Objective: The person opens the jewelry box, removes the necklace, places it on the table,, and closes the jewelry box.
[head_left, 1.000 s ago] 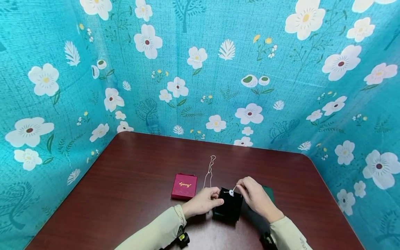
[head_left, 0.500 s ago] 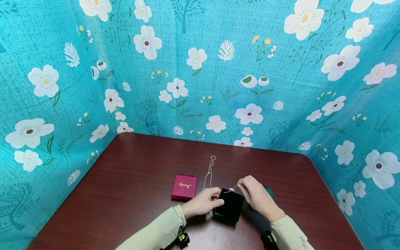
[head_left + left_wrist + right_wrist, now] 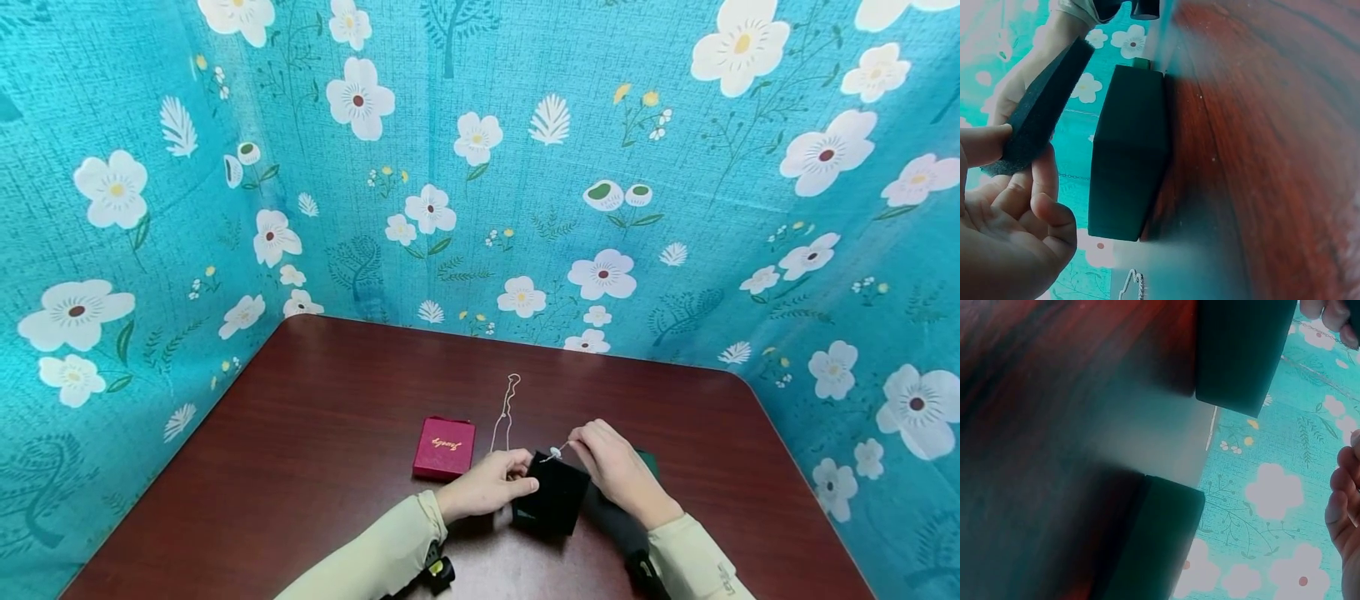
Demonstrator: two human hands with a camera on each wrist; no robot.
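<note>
My left hand [image 3: 483, 487] pinches a black foam pad [image 3: 553, 497] between thumb and fingers, and the left wrist view shows the pad tilted above the table. At the pad's far edge lies a round, pale, sparkling pendant [image 3: 555, 453] on a thin chain. My right hand [image 3: 618, 479] pinches that chain just right of the pendant. Below the pad stands a dark green box [image 3: 1129, 156], mostly hidden in the head view. A thin chain [image 3: 510, 408] stretches away across the table beyond my left hand; whether it joins the pendant's chain is hidden.
A closed red jewelry box [image 3: 444, 447] with gold lettering sits left of my hands. Partly behind my right hand is another dark green box piece [image 3: 1154, 544]. A flowered turquoise cloth [image 3: 480, 208] surrounds the brown table [image 3: 360, 392] at the back and sides.
The pendant has shifted slightly up to the pad's far edge, and the pad has tilted a little. Both hands keep nearly the same place and grip.
</note>
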